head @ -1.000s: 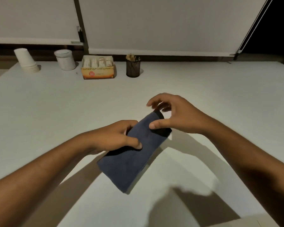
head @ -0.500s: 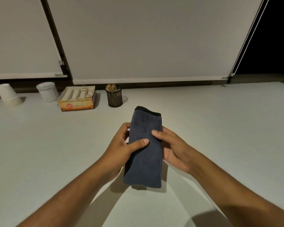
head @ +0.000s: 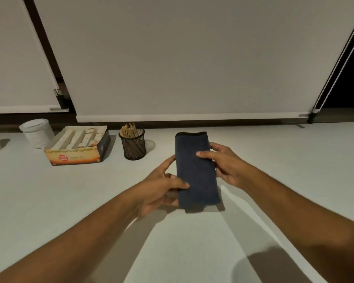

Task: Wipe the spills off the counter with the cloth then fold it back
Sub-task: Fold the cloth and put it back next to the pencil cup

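i have the cloth folded into a narrow dark-blue strip, long axis running near to far, held between both hands above the table, centre of the scene; the left hand pinches its near left edge, thumb on top and fingers underneath; the right hand pinches the far right edge the same way, thumb laid across the top face; i see no spill on the pale surface, so i judge the wiping done and the folding nearly finished; to do this well i would keep both thumbs flat so the layers do not slide, check the far rounded end lines up with the near end, then lower it level and press it flat; i would set it clear of the mesh cup of sticks and the open box at far left; a loose layer peeks out at the near bottom edge, worth tucking.
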`<control>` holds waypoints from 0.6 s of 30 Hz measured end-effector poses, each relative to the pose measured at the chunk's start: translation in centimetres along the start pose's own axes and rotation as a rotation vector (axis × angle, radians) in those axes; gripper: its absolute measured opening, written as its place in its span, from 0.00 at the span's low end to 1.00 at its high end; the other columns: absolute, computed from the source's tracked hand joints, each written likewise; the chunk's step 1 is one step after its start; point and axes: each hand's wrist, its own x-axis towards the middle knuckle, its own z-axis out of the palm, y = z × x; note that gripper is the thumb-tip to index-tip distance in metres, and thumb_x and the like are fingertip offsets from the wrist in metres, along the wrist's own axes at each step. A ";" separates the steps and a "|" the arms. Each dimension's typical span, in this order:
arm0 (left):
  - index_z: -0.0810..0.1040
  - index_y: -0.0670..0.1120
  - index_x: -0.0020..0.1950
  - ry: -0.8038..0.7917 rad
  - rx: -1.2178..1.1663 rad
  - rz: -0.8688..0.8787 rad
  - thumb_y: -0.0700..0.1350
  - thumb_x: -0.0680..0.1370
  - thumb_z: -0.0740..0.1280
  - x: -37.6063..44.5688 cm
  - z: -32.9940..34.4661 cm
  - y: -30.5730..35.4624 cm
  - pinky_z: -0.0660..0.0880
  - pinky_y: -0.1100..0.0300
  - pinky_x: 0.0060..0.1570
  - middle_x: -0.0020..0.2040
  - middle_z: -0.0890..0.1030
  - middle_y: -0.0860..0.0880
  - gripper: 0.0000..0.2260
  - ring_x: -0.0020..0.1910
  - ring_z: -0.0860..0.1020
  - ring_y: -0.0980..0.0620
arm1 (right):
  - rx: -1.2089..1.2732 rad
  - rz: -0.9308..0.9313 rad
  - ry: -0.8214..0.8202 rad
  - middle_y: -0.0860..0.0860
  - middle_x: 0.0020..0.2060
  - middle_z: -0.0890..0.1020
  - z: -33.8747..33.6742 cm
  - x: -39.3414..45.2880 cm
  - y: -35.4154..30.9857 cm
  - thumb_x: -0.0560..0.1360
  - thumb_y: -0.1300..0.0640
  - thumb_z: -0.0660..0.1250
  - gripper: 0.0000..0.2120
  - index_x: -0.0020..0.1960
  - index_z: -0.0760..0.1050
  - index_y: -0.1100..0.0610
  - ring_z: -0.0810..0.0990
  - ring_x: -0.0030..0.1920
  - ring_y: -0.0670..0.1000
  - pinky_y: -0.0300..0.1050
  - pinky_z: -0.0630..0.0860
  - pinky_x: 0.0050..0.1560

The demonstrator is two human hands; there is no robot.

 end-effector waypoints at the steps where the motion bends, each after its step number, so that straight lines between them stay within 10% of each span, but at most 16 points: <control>1: 0.68 0.66 0.74 0.044 0.005 0.015 0.34 0.74 0.77 1.7 -0.2 0.7 0.86 0.38 0.52 0.65 0.83 0.35 0.39 0.55 0.89 0.37 | -0.014 0.001 0.018 0.53 0.57 0.88 -0.2 1.9 -0.6 0.77 0.57 0.77 0.20 0.67 0.79 0.52 0.87 0.58 0.56 0.59 0.86 0.55; 5: 0.67 0.55 0.81 0.232 0.117 0.087 0.33 0.77 0.74 8.3 -0.9 3.2 0.87 0.45 0.46 0.62 0.82 0.38 0.37 0.56 0.87 0.39 | -0.088 -0.006 0.075 0.53 0.58 0.86 -0.8 9.3 -2.4 0.77 0.57 0.77 0.21 0.68 0.78 0.55 0.85 0.56 0.54 0.49 0.85 0.45; 9: 0.72 0.46 0.79 0.411 0.482 0.179 0.38 0.77 0.76 13.0 -1.5 3.9 0.83 0.41 0.62 0.61 0.86 0.39 0.31 0.60 0.85 0.39 | -0.267 -0.012 0.102 0.57 0.65 0.83 -0.7 14.5 -1.9 0.76 0.58 0.78 0.26 0.71 0.75 0.57 0.83 0.59 0.57 0.57 0.83 0.61; 13: 0.80 0.45 0.72 0.382 0.945 0.216 0.48 0.78 0.76 15.1 -1.8 2.8 0.75 0.62 0.50 0.62 0.86 0.42 0.23 0.50 0.81 0.50 | -0.712 -0.137 0.187 0.59 0.76 0.74 -0.7 16.2 -0.2 0.73 0.55 0.81 0.43 0.81 0.63 0.57 0.74 0.73 0.61 0.56 0.72 0.74; 18: 0.76 0.52 0.76 0.372 1.435 0.373 0.57 0.84 0.61 15.8 -2.2 0.9 0.70 0.43 0.66 0.73 0.77 0.45 0.22 0.71 0.72 0.41 | -1.154 -0.470 0.213 0.57 0.70 0.77 -2.1 13.7 0.8 0.78 0.49 0.75 0.28 0.74 0.73 0.55 0.76 0.69 0.59 0.55 0.75 0.69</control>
